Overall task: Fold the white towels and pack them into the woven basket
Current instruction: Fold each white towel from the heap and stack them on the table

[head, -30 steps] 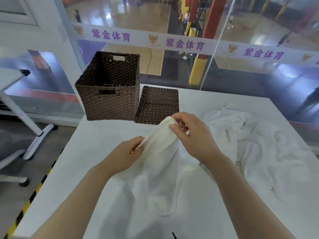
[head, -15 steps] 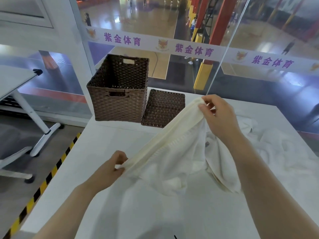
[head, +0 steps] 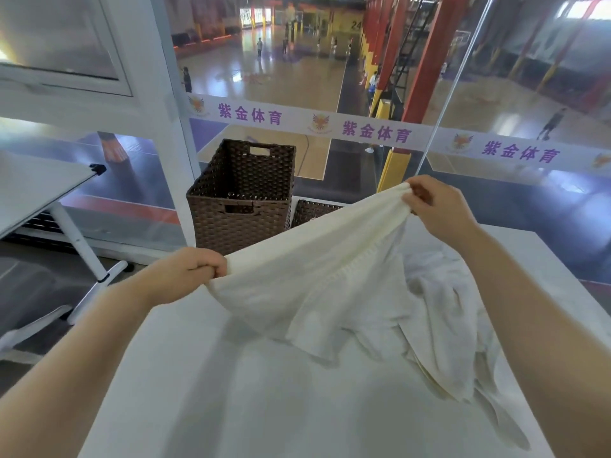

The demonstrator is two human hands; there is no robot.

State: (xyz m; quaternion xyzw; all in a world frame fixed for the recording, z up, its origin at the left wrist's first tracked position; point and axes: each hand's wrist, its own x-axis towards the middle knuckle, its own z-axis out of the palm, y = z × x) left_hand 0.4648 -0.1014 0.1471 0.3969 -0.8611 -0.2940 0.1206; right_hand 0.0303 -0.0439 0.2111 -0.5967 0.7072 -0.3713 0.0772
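Note:
A white towel (head: 317, 279) hangs stretched in the air above the white table (head: 205, 391). My left hand (head: 188, 272) grips its lower left corner in a fist. My right hand (head: 436, 206) pinches the upper right corner, raised higher and farther back. The towel's lower part droops onto the table. More crumpled white towels (head: 439, 292) lie on the table behind and to the right of it. The brown woven basket (head: 241, 200) stands upright at the table's far left corner, beyond my left hand.
A flat brown woven lid (head: 310, 211) lies on the table beside the basket, partly hidden by the towel. A glass wall runs behind the table. To the left stands another white table (head: 36, 190) on a wheeled leg, and the floor drops off at the table's left edge.
Both hands have drawn apart and risen, spreading the towel's top edge wide. My right hand lifted up and right; my left hand moved left. The view tilted upward.

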